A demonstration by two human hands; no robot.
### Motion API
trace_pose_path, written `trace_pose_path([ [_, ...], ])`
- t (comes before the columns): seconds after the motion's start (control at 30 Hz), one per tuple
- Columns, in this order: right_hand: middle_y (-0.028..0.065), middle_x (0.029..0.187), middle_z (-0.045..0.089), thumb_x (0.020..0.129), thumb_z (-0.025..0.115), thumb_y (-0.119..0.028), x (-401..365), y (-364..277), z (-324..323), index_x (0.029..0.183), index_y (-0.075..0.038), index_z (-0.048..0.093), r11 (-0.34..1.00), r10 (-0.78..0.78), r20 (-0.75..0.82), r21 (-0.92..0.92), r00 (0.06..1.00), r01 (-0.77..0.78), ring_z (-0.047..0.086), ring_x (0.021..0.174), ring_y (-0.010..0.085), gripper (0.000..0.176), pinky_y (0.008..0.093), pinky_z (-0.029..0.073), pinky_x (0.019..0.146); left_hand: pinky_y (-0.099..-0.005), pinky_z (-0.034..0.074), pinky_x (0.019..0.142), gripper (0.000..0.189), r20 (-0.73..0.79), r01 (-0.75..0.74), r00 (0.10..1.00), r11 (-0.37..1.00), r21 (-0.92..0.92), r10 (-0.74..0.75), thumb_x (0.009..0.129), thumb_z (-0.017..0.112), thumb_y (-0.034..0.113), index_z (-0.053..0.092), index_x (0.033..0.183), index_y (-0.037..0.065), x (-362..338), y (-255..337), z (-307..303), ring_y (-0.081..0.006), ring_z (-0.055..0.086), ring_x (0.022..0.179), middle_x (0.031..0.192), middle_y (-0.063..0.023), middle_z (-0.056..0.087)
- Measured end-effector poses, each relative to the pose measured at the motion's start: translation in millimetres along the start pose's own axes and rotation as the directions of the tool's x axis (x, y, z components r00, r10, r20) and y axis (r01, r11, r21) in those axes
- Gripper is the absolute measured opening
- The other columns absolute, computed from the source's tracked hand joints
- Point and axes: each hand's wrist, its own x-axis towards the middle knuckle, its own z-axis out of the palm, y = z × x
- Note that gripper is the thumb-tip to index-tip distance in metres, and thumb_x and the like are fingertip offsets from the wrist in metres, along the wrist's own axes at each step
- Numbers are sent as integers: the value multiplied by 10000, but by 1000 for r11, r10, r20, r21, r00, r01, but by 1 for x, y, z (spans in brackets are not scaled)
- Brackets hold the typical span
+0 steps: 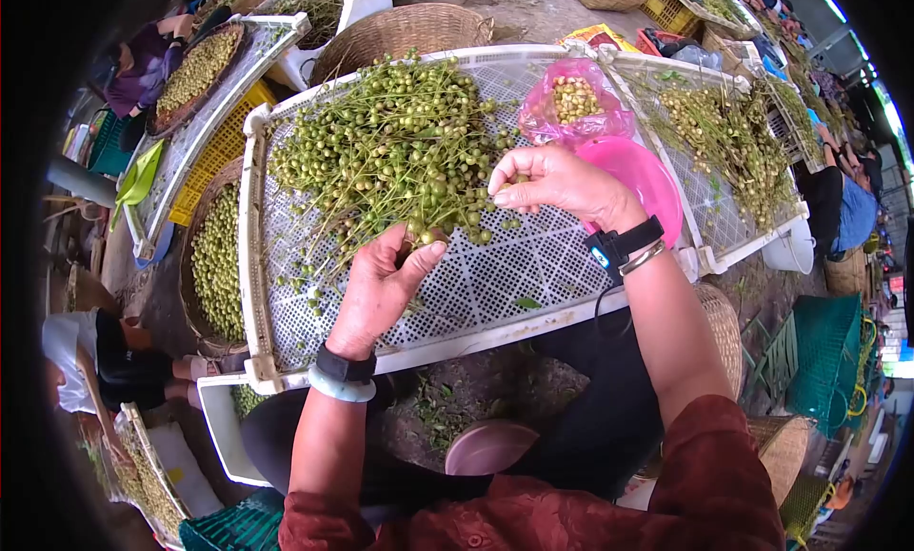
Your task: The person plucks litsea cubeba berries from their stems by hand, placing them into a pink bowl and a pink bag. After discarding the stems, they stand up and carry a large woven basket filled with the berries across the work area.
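Observation:
A heap of small round green fruits on thin stems (390, 122) lies on a white perforated plastic tray (476, 299). At the heap's near edge, my left hand (376, 289) is closed, with a round green fruit (433, 235) between thumb and fingers. My right hand (571, 184) hovers over the tray to the right, thumb and fingertips pinched around a small brownish-green fruit (517, 180) that is partly hidden. Behind it stands a pink plastic bag (619, 122) holding pale, loose fruits (574, 99). A pink basin (657, 184) sits under my right wrist.
A woven basket of green fruits (217, 265) stands left of the tray. An empty-looking wicker basket (409, 32) is behind it. To the right, another tray carries stems with fruits (733, 141), beside a white bucket (792, 248). Other people sit at both sides.

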Motion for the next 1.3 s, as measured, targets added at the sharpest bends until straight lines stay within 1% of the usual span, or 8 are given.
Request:
trace_pose_path([
  [0.23,-45,759,581,847,656,-121,-5,-1,-6,866,-63,599,994,-112,-194,-7,975,112,502,650,21,83,177,410,568,-183,314,592,324,33,35,999,986,-164,-30,910,597,243,585,1142,17,0,3,3,-21,407,670,815,66,560],
  [0.47,-63,702,537,854,648,-132,-25,-6,-36,897,-65,597,993,-44,-387,87,921,84,459,576,10,94,154,347,495,-179,301,581,329,73,189,982,932,-309,-175,917,512,197,565,1195,27,3,0,-1,-38,395,632,777,44,559],
  [0.87,-3,816,577,940,534,-144,-66,16,-102,1030,-48,572,970,114,-574,241,811,34,495,644,47,137,179,398,526,-210,390,595,157,-110,70,984,872,-484,-140,921,542,144,596,1023,38,14,-3,4,-65,482,609,789,-7,618],
  [1.0,82,905,576,926,555,-138,-26,41,-124,1064,19,535,832,75,-673,449,736,326,582,812,167,210,271,530,716,-201,358,547,109,-89,92,984,864,-495,-156,915,554,157,576,959,59,18,-3,7,-60,462,592,774,1,590],
  [1.03,153,1049,553,924,553,-123,-17,42,-130,1140,67,483,744,83,-687,525,722,414,575,988,257,296,361,497,915,-197,352,540,113,-85,106,982,860,-499,-170,915,556,162,577,961,61,19,-3,7,-56,454,587,765,7,582],
  [1.13,203,1197,494,934,517,-95,-6,47,-138,1247,111,391,755,54,-820,407,569,515,526,1109,303,395,403,433,998,-191,329,513,131,-64,143,977,843,-518,-205,915,564,183,581,968,64,18,-2,8,-42,428,575,736,24,551],
  [1.23,188,1173,555,926,513,-100,4,69,-139,1245,80,464,909,-54,-893,141,447,391,531,1127,271,370,367,427,985,-194,319,507,151,-59,151,975,836,-527,-214,918,567,195,584,975,57,16,-6,5,-37,427,573,729,25,549],
  [1.3,180,1171,584,895,516,-127,6,78,-148,1171,-29,573,952,-162,-812,-279,560,-129,495,1173,316,298,400,422,963,-195,321,510,150,-43,169,974,841,-514,-222,918,566,192,581,974,53,13,-7,5,-40,428,572,729,25,550],
])
